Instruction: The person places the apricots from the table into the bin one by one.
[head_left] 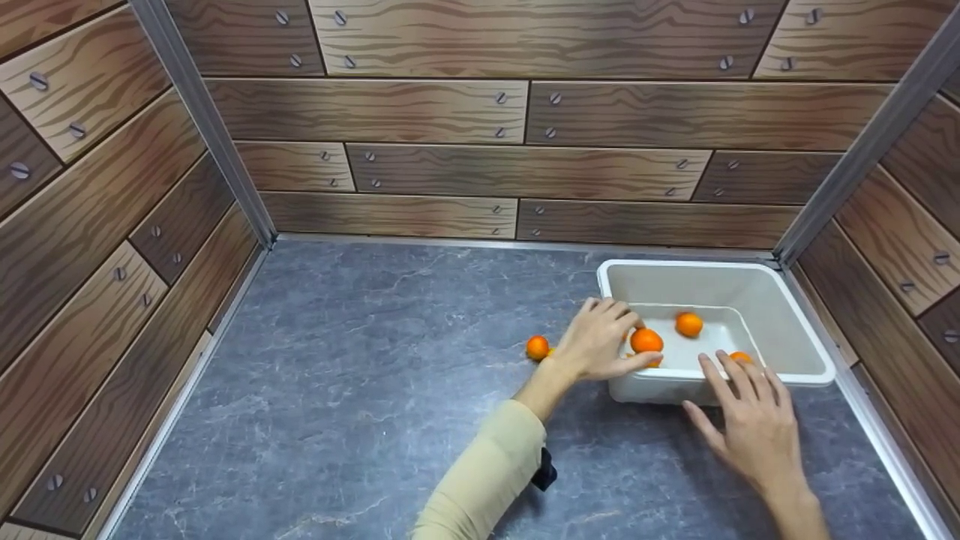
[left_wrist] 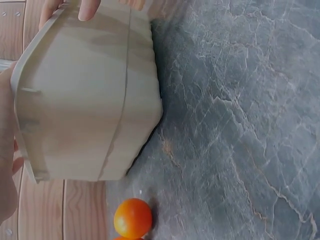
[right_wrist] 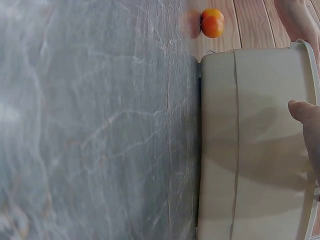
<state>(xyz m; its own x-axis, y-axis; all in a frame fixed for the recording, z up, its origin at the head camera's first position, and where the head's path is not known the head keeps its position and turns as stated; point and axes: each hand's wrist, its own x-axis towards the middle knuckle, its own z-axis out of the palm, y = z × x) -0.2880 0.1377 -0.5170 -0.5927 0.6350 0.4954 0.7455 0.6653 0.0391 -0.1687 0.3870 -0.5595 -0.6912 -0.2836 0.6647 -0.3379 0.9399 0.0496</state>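
A white plastic bin [head_left: 814,360] stands at the right of the work surface. My left hand [head_left: 596,341] reaches over its left end, with thumb and fingers around a round orange fruit [head_left: 646,340]. Other fruit shows partly beneath that hand. My right hand [head_left: 754,427] lies over the near rim, fingers extended, close to a partly covered orange fruit [head_left: 741,358]. Its thumb [right_wrist: 302,111] is on the outer side of the bin wall. Another orange fruit [head_left: 689,324] sits on the bin floor. Outside the bin, left of my left hand, lies one more orange fruit [head_left: 538,347].
A yellowish piece [head_left: 551,352] peeks out by the left wrist, beside the loose fruit. Wood-patterned panels [head_left: 517,169] enclose the grey marbled surface [head_left: 360,360]. Metal edging [head_left: 885,450] runs just right of the bin.
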